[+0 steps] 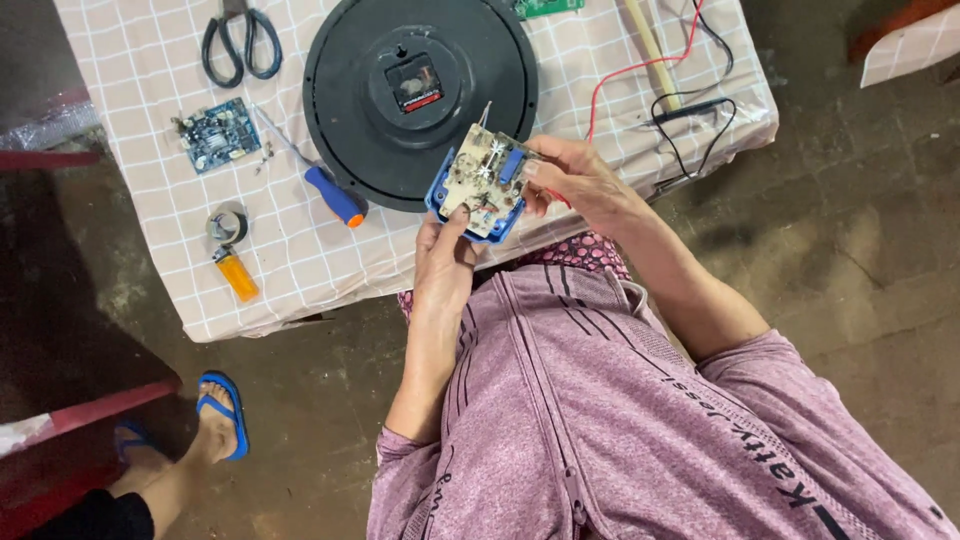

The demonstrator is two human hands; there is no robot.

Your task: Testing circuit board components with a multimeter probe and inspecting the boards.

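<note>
Holding the small blue plastic housing with its cream-coloured circuit board [478,185] up between your 2 hands, you have it lifted just above the near edge of the checked tablecloth [150,60], in front of the large round black plastic clock back [420,100].

As far as the scene shows, the work looks well under way but not finished. The housing is open, its board and solder points are exposed, and a thin wire sticks up from the top of the board. The clock back lies face down with its square movement in the middle. A blue-handled screwdriver with an orange tip [335,195] lies just beside the clock, a second small blue circuit board [218,135] sits well apart to the left, and nothing has been closed up again.

Your left hand [445,260] comes up from below and pinches the lower edge of the housing, fingers curled shut around it. Your right hand [575,180] grips the right side, thumb pressed on the board's face near a small blue part, the fingers wrapped behind.

Black-handled scissors [242,45], a roll of dark tape [227,225], an orange lighter [238,275] and red and black leads [670,90] also lie on the cloth.
</note>
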